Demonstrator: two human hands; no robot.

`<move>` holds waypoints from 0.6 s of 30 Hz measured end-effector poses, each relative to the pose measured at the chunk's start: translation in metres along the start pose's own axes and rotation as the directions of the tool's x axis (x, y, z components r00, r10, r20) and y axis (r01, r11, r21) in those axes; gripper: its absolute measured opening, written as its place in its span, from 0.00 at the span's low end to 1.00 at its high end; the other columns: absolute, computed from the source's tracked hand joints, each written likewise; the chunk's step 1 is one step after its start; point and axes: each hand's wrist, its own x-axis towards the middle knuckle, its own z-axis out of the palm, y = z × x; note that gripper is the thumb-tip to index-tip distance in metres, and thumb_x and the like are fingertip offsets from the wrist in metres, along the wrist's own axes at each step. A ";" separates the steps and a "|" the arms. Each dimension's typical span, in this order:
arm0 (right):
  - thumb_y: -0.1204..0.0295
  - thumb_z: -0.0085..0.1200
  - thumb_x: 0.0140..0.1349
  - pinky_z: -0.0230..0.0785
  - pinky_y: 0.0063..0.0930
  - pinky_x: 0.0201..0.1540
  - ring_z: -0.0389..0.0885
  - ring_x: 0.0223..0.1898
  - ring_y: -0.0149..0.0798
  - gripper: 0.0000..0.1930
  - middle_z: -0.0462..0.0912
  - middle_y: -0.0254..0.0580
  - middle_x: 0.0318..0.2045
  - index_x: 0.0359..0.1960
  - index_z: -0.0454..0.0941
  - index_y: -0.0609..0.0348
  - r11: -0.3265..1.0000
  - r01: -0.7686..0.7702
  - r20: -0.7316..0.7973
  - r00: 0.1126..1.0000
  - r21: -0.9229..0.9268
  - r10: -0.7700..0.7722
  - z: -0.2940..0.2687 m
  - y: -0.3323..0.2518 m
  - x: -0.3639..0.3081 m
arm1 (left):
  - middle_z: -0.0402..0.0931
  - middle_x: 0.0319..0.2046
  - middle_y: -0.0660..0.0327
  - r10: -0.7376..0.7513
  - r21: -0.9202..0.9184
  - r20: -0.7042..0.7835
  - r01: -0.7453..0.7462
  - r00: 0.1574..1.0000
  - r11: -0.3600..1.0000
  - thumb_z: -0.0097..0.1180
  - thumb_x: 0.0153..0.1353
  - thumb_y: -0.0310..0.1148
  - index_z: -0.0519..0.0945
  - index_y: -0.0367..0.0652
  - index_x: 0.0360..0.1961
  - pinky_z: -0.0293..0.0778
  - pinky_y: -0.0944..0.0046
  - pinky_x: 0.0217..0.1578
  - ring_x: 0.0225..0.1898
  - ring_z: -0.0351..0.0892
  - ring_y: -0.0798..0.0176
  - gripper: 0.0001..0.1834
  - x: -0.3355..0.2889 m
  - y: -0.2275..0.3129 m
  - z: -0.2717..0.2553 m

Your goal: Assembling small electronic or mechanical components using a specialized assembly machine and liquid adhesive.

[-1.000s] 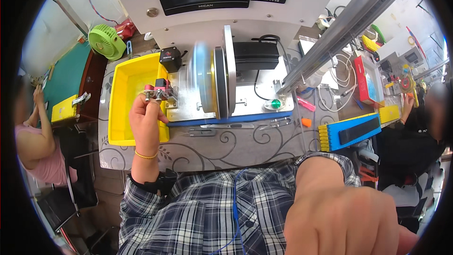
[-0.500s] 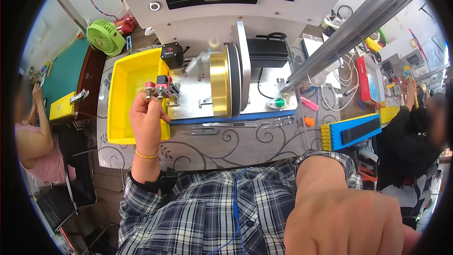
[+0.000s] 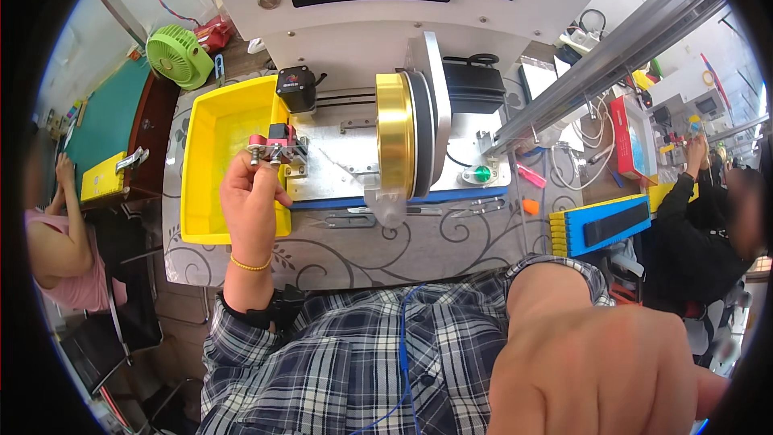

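At the left of the machine, the fingers of my left hand pinch a small metal knob under a red clamp block. A gold-coloured drum with a black ring stands on the bright metal base plate. A pale, translucent piece, smeared by motion, is at the drum's lower left edge. My right hand is raised close to the camera, its back and bent knuckles showing. Its fingertips and anything in them are hidden, out of the frame.
A yellow bin sits under my left hand. Tweezers lie along the front of the base. A slanted metal post, a green button and a blue case are to the right. People work at both sides.
The blurred pale piece has swung from the drum's upper left to its lower left edge. The drum appears slightly farther right. My left hand stays at the knob; the right has barely moved.
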 end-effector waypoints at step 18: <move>0.53 0.47 0.69 0.75 0.39 0.34 0.69 0.17 0.34 0.28 0.69 0.37 0.12 0.14 0.71 0.59 0.984 -0.176 -0.037 0.984 0.012 0.176 -0.005 -0.011 -0.002 | 0.72 0.22 0.66 -0.004 -0.034 0.005 0.004 1.000 0.999 0.48 0.64 0.25 0.74 0.39 0.31 0.69 0.75 0.20 0.18 0.69 0.75 0.04 -0.002 0.002 0.001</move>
